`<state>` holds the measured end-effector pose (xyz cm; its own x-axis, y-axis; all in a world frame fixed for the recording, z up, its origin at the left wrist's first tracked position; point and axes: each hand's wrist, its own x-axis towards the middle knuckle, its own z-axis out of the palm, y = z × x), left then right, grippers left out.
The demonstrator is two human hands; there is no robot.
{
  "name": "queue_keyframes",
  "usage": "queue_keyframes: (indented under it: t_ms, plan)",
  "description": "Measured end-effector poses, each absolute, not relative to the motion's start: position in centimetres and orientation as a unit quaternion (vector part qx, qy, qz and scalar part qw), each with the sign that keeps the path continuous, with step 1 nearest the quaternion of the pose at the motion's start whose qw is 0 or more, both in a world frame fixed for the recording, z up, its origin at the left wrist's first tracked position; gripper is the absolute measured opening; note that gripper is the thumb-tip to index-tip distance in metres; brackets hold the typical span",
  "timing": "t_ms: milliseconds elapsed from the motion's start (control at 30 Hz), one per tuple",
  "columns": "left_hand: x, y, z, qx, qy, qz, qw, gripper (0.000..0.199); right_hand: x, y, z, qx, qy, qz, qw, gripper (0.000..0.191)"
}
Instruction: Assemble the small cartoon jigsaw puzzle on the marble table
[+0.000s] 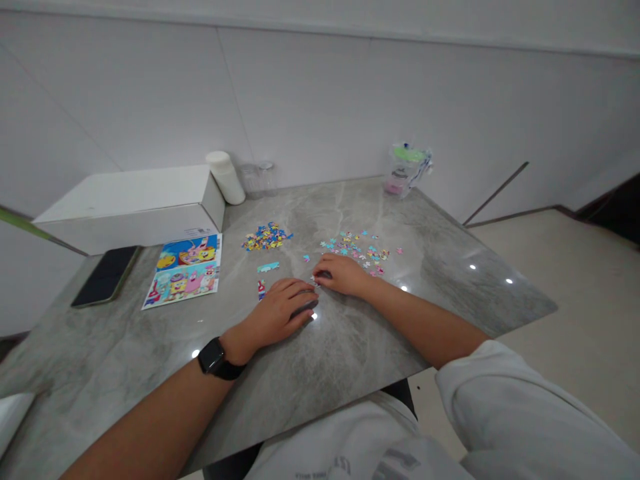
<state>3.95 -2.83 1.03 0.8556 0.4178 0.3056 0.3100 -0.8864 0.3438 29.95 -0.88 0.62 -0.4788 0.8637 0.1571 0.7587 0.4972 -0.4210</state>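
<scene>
My left hand (283,308), with a black watch on its wrist, rests on the grey table with fingers curved and thumb apart; nothing shows between them. Opposite it, my right hand (343,273) is closed in a pinch on a small puzzle piece (316,281), mostly hidden by the fingertips. A few joined light-blue pieces (269,267) lie just beyond my left hand. Closer to its knuckles is a red and blue strip of pieces (261,289), partly covered by the hand. Loose pastel puzzle pieces (355,247) are scattered beyond my right hand. One blue piece (307,258) lies by itself.
A pile of blue and yellow pieces (267,237) sits farther back. To the left are a printed picture sheet (185,270), a phone (107,275) and a white box (130,203). A white bottle (226,178), clear cups (259,179) and a plastic-wrapped cup (406,170) stand along the wall.
</scene>
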Motion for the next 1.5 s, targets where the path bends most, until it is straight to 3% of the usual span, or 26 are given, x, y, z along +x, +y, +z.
queue_keyframes:
  t_ms: [300, 733, 1067, 1500]
  plan:
    - [3.8, -2.7, 0.8, 0.950, 0.203, 0.198, 0.131, 0.030, 29.9, -0.9, 0.6, -0.487, -0.844, 0.142, 0.176, 0.011]
    - [3.7, -2.7, 0.6, 0.944, 0.200, 0.231, 0.125, 0.027, 31.4, -0.3, 1.6, -0.516, -0.806, 0.129, 0.259, 0.010]
    - [3.7, -2.7, 0.9, 0.943, 0.185, 0.249, 0.119, 0.024, 42.8, 0.4, 7.1, -0.675, -0.659, -0.051, 0.327, 0.019]
    - [3.6, -2.4, 0.9, 0.940, 0.188, 0.255, 0.126, 0.024, 45.3, 1.3, 4.3, -0.747, -0.652, 0.063, 0.110, 0.016]
